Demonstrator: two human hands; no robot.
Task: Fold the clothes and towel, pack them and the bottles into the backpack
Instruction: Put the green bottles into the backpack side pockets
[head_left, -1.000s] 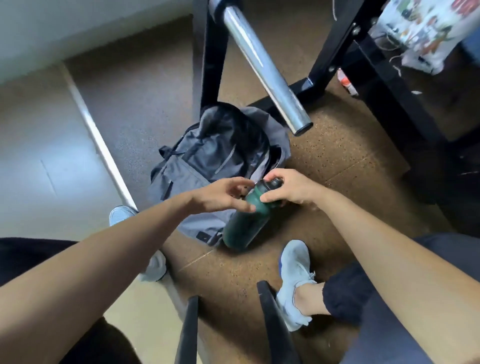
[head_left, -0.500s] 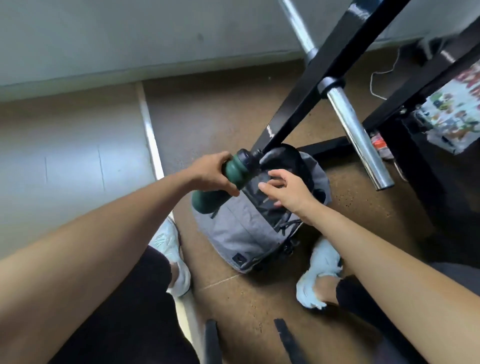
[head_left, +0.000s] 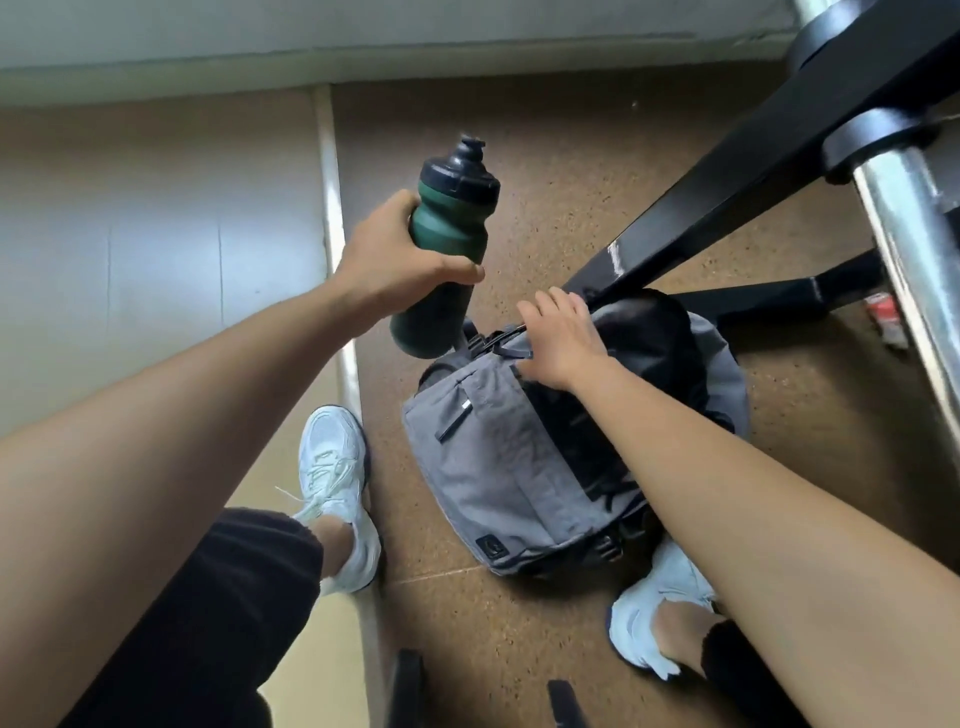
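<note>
Green bottle (head_left: 449, 244) with black cap, held nearly upright in the air, its base just above the far-left corner of the backpack (head_left: 498, 467). The left hand (head_left: 395, 265) grasps the bottle at mid-body, fingers and thumb wrapped round it. The grey backpack stands on the brown speckled floor (head_left: 519, 634), its dark main compartment open. The right hand (head_left: 561, 338) lies palm down on the top edge, fingers extended and relaxed. White shoes (head_left: 337, 478) flank the backpack. Far right: black frame (head_left: 727, 197) carrying a steel bar (head_left: 909, 249).
</note>
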